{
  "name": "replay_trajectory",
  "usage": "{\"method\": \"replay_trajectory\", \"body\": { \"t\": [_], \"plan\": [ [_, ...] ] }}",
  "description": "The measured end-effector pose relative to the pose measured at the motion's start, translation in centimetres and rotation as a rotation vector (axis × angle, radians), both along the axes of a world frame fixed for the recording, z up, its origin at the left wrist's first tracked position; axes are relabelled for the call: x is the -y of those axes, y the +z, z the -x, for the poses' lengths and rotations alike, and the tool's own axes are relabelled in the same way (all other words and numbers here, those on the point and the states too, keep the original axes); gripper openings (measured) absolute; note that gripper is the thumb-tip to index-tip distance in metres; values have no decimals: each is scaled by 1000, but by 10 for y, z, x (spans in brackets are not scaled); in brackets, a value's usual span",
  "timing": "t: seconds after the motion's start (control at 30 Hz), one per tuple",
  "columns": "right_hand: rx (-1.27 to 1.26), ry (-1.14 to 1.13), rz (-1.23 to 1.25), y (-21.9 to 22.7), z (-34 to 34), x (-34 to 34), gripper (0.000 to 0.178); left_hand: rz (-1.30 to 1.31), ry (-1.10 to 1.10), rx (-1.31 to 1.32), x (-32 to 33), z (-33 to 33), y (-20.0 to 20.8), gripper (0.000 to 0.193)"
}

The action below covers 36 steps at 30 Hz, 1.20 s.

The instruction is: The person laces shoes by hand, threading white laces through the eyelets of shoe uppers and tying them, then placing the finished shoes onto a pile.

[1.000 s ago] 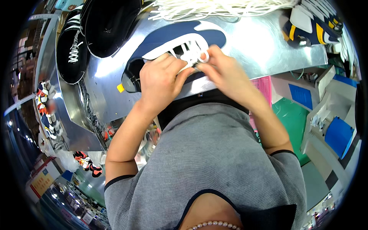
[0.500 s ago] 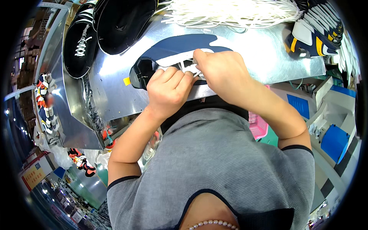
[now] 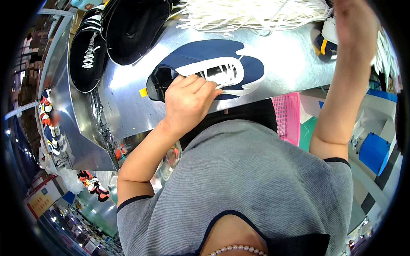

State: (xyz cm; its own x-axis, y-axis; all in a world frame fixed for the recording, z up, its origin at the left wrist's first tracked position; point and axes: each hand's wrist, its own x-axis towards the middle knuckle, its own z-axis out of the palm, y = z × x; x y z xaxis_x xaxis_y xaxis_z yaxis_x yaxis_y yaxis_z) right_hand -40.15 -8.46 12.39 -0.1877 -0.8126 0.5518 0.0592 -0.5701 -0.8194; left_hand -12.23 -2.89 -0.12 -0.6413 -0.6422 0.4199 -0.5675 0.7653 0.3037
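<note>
A navy and white shoe upper (image 3: 254,70) lies on the metal table (image 3: 294,64), white laces criss-crossed over its opening. My left hand (image 3: 188,100) is closed on the upper's near edge, beside the lacing, with fingers curled over it. Far to the right, my right hand (image 3: 356,27) is stretched out over a stack of navy, white and yellow uppers (image 3: 328,40), covering most of it. That hand is smeared by motion, and its fingers run up to the top edge of the picture.
A heap of white laces (image 3: 252,15) lies along the table's far side. Black uppers (image 3: 134,32) and a laced black one (image 3: 87,59) lie at the far left. Below the table's near edge is a pink basket (image 3: 287,117); a blue bin (image 3: 373,153) stands at right.
My right hand has left the laces and swung up and right to the stacked uppers. The lacing now lies uncovered. My left hand stays at the same upper.
</note>
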Motion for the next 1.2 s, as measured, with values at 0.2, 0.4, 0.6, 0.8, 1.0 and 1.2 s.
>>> {"method": "replay_trajectory", "body": {
  "t": [0.2, 0.4, 0.6, 0.8, 1.0, 1.2],
  "plan": [
    [-50, 339, -585, -121, -58, -26, 20, -343, 169, -164, 0, -7, 4, 46],
    [-255, 370, -657, -142, -88, -16, 13, -578, 437, -220, 12, -4, 4, 57],
    [-407, 311, -643, -154, -96, -13, 16, -427, 656, -108, 9, 10, -1, 49],
    [-369, 307, -605, -137, -85, -33, 18, -352, 626, -189, 4, 9, -5, 44],
    [-630, 316, -538, -128, -67, -44, 12, -337, 655, -182, 2, 12, -2, 45],
    [-824, 295, -501, -129, -71, -37, 14, -280, 578, -220, 3, 10, -8, 39]
  ]
}}
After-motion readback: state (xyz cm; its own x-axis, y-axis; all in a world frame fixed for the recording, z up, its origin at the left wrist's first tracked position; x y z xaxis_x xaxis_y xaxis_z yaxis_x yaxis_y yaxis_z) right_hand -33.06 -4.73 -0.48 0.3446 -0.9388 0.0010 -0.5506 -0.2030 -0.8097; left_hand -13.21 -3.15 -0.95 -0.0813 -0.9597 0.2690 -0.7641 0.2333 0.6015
